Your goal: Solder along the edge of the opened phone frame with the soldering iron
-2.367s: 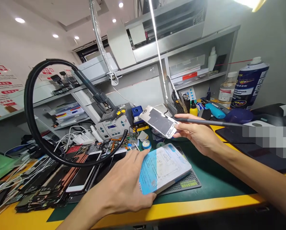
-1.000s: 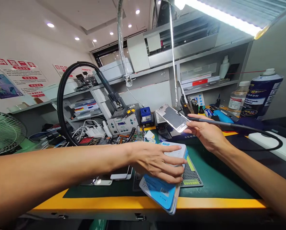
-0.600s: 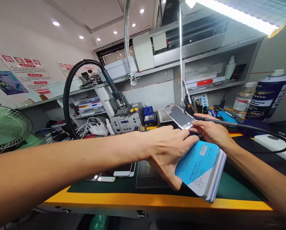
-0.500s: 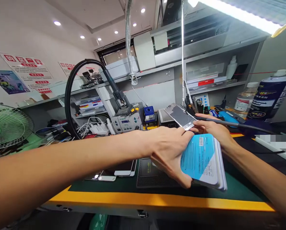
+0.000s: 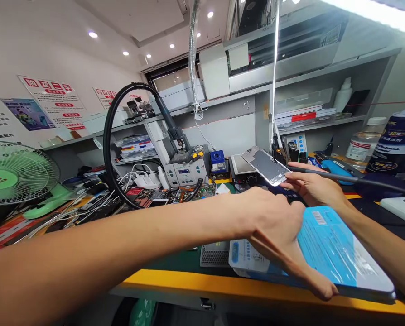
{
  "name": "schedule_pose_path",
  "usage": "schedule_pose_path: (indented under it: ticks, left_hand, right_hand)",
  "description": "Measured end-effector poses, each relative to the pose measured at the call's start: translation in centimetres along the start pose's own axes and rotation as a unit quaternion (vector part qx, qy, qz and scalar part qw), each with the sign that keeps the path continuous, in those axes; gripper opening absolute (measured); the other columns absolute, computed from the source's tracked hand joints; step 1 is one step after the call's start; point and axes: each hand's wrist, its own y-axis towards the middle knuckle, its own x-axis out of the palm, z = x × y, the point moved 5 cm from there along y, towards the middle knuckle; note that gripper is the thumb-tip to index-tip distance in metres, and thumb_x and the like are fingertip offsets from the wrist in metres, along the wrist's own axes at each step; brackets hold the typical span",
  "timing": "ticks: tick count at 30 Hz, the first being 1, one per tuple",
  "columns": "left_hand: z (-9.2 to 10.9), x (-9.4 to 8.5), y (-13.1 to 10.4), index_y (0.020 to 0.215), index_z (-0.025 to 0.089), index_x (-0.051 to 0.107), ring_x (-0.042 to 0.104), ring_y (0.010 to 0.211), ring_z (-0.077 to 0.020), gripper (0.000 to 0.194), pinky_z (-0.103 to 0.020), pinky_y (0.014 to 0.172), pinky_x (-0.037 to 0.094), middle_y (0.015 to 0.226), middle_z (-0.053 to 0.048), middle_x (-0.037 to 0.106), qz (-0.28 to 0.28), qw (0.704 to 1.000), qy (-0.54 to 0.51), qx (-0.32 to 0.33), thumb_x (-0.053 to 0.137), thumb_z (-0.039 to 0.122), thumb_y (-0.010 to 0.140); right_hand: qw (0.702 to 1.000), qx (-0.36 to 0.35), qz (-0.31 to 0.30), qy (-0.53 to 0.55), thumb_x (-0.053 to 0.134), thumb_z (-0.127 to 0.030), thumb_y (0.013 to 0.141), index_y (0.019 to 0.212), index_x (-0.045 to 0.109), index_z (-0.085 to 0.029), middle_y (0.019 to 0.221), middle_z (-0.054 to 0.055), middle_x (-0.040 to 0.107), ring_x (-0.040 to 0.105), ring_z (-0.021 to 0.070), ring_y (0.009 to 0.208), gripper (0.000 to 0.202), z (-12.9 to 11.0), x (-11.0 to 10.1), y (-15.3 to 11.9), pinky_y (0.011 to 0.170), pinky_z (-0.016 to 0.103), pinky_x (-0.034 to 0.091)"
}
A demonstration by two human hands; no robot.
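My left hand (image 5: 273,222) reaches across and grips a stack of flat blue-and-white packages (image 5: 331,246) by its edges, thumb along the near side. The stack lies low over the front edge of the bench, and the hand covers its middle. My right hand (image 5: 320,185), just beyond, pinches the lower end of a phone screen (image 5: 265,166), its grey back tilted up. A black rod-like tool or cable (image 5: 341,175) also runs through this hand; its tip is hidden.
Left of the phone screen stands a soldering or hot-air station (image 5: 185,171) with a thick black hose (image 5: 108,136). A green fan (image 5: 19,174) is far left. Bottles and a spray can (image 5: 394,142) stand right. A perforated grey plate (image 5: 214,257) lies under the packages.
My left hand has moved right and nearer with the packages, which now lie flatter and show more of their length. The right hand keeps the phone screen. The view has turned slightly left.
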Motion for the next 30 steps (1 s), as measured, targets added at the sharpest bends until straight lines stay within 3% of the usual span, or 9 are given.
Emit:
schedule_pose_path:
  ticks: [4,9,12,16,20,24,26,30]
  left_hand:
    - [0.3,2.3,1.0,0.118,0.008,0.059,0.065,0.083,-0.0233,0.097,-0.039,0.072,0.057,0.108,-0.015,0.066,-0.037,0.999,0.034,0.002,0.055,0.092,0.069]
    - [-0.3,3.7,1.3,0.113,0.011,0.059,0.067,0.085,-0.0273,0.084,-0.042,0.074,0.058,0.104,-0.012,0.068,-0.021,0.999,0.047,0.010,0.049,0.087,0.079]
    - [-2.0,3.6,-0.3,0.111,0.015,0.060,0.068,0.088,-0.0256,0.058,-0.040,0.078,0.057,0.104,-0.010,0.068,-0.012,0.999,0.049,-0.001,0.043,0.068,0.093]
    - [-5.8,4.5,-3.7,0.096,0.016,0.061,0.066,0.087,-0.0204,0.017,-0.037,0.077,0.055,0.099,-0.008,0.066,0.000,0.995,0.078,-0.064,0.051,0.028,0.091]
    - [-8.0,8.5,-5.8,0.104,0.017,0.060,0.061,0.085,-0.0146,0.020,-0.034,0.078,0.056,0.101,-0.003,0.063,-0.034,0.993,0.085,-0.080,0.062,0.031,0.090]
    - [-8.5,11.7,-6.0,0.103,0.017,0.060,0.060,0.092,-0.0159,0.014,-0.037,0.083,0.056,0.107,-0.005,0.062,-0.030,0.994,0.071,-0.071,0.057,0.027,0.094]
    - [-9.0,11.8,-6.0,0.101,0.017,0.060,0.059,0.092,-0.0150,0.013,-0.037,0.084,0.055,0.107,-0.004,0.061,-0.010,0.996,0.043,-0.083,0.057,0.028,0.095]
    - [-11.2,10.0,-6.4,0.092,0.016,0.062,0.059,0.087,-0.0128,0.020,-0.034,0.084,0.054,0.099,-0.002,0.062,0.047,0.985,-0.060,-0.156,0.062,0.035,0.095]
  right_hand:
    - [1.000,-0.013,-0.002,0.000,0.070,-0.026,0.099,0.112,0.069,-0.018,0.101,0.004,0.072,0.070,0.0176,0.078,0.016,0.1,0.1,0.1,0.065,0.033,0.063]
    - [1.000,-0.026,0.015,-0.006,0.069,-0.025,0.099,0.113,0.068,-0.016,0.102,0.003,0.072,0.070,0.0168,0.078,0.016,0.4,-0.1,0.3,0.067,0.033,0.062]
    - [1.000,-0.022,0.018,-0.010,0.069,-0.026,0.099,0.113,0.068,-0.016,0.103,0.004,0.072,0.070,0.0170,0.078,0.017,0.3,0.0,0.2,0.066,0.033,0.062]
    - [1.000,-0.014,0.012,-0.010,0.069,-0.026,0.099,0.116,0.068,-0.016,0.104,0.004,0.072,0.071,0.0178,0.080,0.020,0.1,0.3,-0.3,0.068,0.034,0.063]
    - [1.000,-0.010,-0.001,-0.011,0.069,-0.025,0.099,0.117,0.068,-0.016,0.105,0.004,0.072,0.071,0.0178,0.080,0.020,0.0,0.9,-1.1,0.069,0.035,0.063]
    - [1.000,-0.012,-0.011,-0.014,0.069,-0.025,0.099,0.119,0.067,-0.016,0.107,0.005,0.072,0.071,0.0181,0.082,0.022,0.1,1.2,-1.6,0.070,0.035,0.063]
    - [1.000,-0.011,-0.016,-0.015,0.069,-0.026,0.099,0.120,0.066,-0.017,0.108,0.005,0.072,0.071,0.0182,0.082,0.023,0.2,1.2,-1.5,0.071,0.035,0.063]
    - [1.000,-0.012,-0.016,-0.017,0.068,-0.027,0.100,0.121,0.066,-0.017,0.108,0.005,0.072,0.071,0.0183,0.082,0.024,0.3,1.2,-1.3,0.071,0.036,0.063]
